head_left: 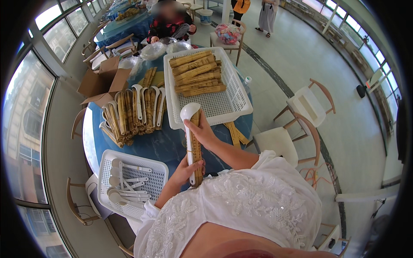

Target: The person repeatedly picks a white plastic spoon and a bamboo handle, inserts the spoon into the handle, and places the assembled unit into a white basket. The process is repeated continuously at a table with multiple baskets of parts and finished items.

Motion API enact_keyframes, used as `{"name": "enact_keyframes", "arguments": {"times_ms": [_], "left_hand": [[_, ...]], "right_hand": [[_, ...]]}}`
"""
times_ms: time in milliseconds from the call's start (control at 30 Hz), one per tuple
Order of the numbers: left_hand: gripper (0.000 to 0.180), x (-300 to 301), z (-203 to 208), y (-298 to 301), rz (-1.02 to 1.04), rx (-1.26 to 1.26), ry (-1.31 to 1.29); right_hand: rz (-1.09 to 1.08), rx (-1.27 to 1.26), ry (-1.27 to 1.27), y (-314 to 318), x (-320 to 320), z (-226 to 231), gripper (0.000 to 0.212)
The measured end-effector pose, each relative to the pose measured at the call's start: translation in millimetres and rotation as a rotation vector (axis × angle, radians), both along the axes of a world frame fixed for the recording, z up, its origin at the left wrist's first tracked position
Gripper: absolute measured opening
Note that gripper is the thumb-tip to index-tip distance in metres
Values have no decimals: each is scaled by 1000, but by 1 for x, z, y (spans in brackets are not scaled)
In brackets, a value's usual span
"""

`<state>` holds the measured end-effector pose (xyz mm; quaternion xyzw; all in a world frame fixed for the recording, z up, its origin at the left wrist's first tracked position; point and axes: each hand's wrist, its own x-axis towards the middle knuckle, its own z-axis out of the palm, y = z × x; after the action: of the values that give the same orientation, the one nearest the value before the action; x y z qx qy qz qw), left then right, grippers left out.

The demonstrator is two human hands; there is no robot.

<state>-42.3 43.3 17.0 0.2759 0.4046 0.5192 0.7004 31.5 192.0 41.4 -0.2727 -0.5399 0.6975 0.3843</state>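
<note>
Over blue table (pixel 159 146), two hands (pixel 195 150), one spoon-and-bamboo bundle (pixel 194 144)

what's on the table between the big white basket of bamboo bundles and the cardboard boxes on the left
A row of bamboo bundles paired with white spoons lies on the blue table between the basket and the boxes, in the head view.

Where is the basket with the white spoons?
In the head view, the small white basket of loose white spoons sits low on the person's left, at the near edge of the blue table, just left of the left hand.
</note>
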Motion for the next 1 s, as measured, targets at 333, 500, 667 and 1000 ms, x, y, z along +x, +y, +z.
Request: {"name": "enact_keyframes", "arguments": {"times_ms": [333,500,667,1000], "left_hand": [[65,10,5,-5,-7,-80,-101],[60,21,6,-5,-93,-117,-91],[48,23,8,-3,-87,-123,-44],[43,25,6,-4,-75,-121,33]], "right_hand": [[43,-50,82,7,11,13,46],[56,-91,77,10,18,21,45],[62,-81,87,11,21,21,45],[74,-155,120,12,26,22,53]]}}
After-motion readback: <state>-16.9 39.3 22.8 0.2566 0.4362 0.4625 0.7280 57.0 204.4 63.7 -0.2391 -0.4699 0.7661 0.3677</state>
